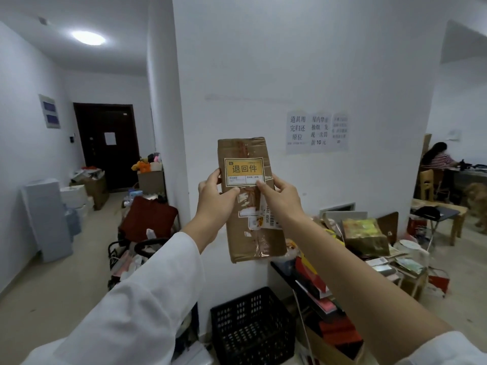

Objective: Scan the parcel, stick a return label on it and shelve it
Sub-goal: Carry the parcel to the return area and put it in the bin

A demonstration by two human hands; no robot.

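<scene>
Both hands — left hand (214, 192), right hand (280, 197) — grip labelled parcel (250, 206).

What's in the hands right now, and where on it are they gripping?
A brown cardboard parcel, held upright in the air. The left hand grips its left edge beside the yellow return label; the right hand holds the right edge, fingers at the label's lower corner.

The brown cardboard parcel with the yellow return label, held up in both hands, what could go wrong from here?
1. The yellow return label is pinned only along its lower edge by the left hand and right hand; upper corners might lift if unpressed.
2. The brown cardboard parcel is held in mid-air over the black plastic crate and clutter; a slip could drop it there.
</scene>
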